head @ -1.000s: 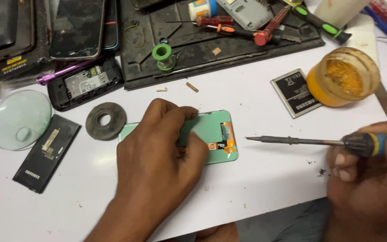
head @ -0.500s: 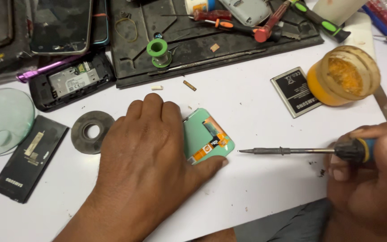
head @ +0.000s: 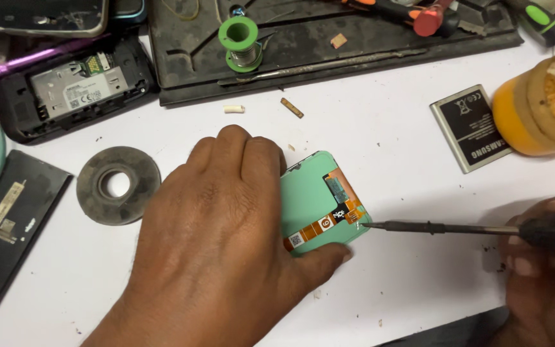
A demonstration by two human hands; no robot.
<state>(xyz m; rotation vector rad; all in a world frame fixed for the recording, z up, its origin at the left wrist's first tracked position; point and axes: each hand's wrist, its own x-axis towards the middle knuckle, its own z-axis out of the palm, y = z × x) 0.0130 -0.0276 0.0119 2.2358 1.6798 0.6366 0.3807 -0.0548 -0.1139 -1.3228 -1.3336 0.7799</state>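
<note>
**white worktable and what lies on it**

the white worktable (head: 387, 135) carries a green phone display panel (head: 309, 199), a grey rubber ring (head: 118, 185), a flat grey battery (head: 471, 127), an orange flux jar (head: 541, 106), a black tool tray (head: 329, 45) and an opened black phone (head: 75, 87).

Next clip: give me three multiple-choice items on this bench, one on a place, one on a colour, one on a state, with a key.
1. Where does the soldering iron tip rest?
A. on the orange flex strip of the green screen panel
B. on the solder spool
C. on the battery

2. What colour is the solder spool?
A. red
B. green
C. white

3. What is the left hand doing?
A. lying flat on the panel
B. lifted clear
C. gripping the spool

Key: 1 A, the tip meets the strip at the panel's right edge. 2 B, its flanges are green. 3 A, palm and fingers cover the panel.
</note>
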